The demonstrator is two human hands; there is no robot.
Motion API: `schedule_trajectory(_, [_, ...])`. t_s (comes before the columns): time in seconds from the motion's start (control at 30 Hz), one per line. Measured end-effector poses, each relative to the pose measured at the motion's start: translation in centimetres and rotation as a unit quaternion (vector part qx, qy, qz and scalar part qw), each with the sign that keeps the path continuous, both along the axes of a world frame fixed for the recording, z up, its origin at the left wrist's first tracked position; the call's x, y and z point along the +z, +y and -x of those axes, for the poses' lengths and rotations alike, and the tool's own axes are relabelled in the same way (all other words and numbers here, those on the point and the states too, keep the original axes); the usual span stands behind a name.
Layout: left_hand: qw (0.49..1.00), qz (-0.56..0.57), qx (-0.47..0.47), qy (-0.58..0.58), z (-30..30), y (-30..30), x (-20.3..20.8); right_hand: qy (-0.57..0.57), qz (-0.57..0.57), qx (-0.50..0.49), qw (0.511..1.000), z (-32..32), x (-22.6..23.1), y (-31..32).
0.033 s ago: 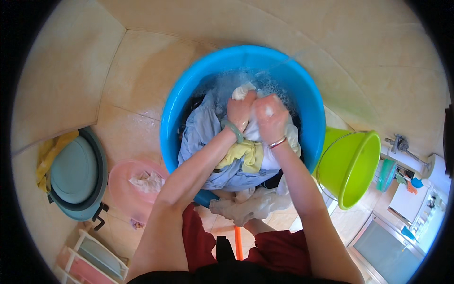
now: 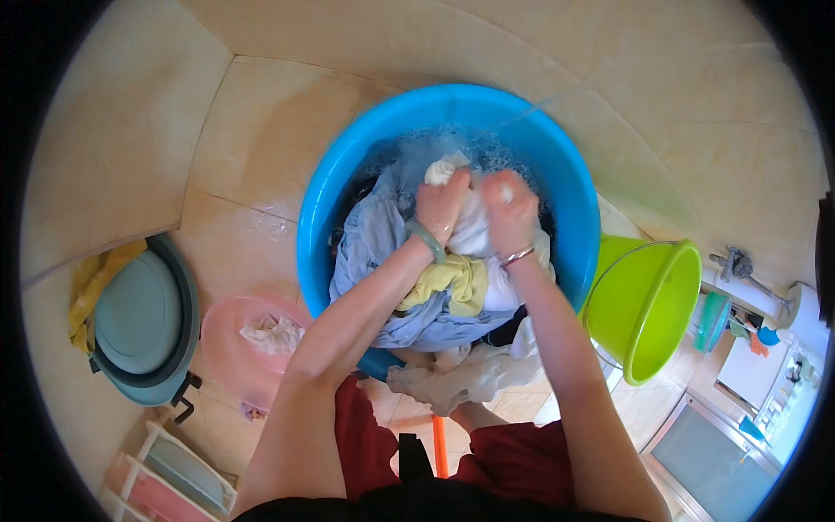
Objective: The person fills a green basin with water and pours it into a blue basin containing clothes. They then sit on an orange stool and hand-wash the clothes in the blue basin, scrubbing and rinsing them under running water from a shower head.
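Note:
Bunched white cloth [image 2: 472,224] is stretched between my two hands inside a large blue tub [image 2: 315,204]. My left hand [image 2: 442,207], with a green bangle at its wrist, is closed round the cloth, and a twisted end sticks out above the fist. Just to its right, my right hand [image 2: 511,209] is closed on the same cloth, with suds on its knuckles and a silver bangle below. Under my wrists lie a yellow cloth [image 2: 461,285] and light blue garments [image 2: 370,239]. Foamy water [image 2: 496,152] fills the tub's far side.
A lime green bucket [image 2: 648,304] stands right of the tub. To the left are a pink basin [image 2: 228,348] holding a pale cloth [image 2: 274,334] and grey-green folded basins [image 2: 139,313] against the wall. Sheer whitish fabric [image 2: 461,378] hangs over the tub's near rim.
My right hand has shifted a little to the right, away from my left, and more white cloth shows between them. My left hand has barely moved.

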State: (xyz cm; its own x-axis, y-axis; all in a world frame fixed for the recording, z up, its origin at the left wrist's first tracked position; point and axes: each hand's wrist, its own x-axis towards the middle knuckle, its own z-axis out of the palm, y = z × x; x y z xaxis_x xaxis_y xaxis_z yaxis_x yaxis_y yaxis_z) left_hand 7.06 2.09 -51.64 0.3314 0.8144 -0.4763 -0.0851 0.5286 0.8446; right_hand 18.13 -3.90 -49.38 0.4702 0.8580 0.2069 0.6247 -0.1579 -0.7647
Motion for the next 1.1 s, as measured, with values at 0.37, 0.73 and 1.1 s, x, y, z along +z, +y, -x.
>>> schedule_trajectory(0.37, [0.917, -0.294, -0.080, 0.257, 2.3, 0.6, -1.7, -0.096, 0.195, -0.051, 0.975, -5.4, -2.6, 1.9])
schedule_trajectory(0.73, [0.789, -0.216, -0.383, 0.429, -1.0, 4.5, -4.1, -0.236, 0.454, 0.075, 0.856, -6.2, -10.4, 2.3])
schedule_trajectory(1.1, [0.962, -0.038, -0.201, 0.180, -0.2, 5.0, -6.5, -0.055, 0.193, -0.059, 0.978, -4.5, -7.8, 1.5])
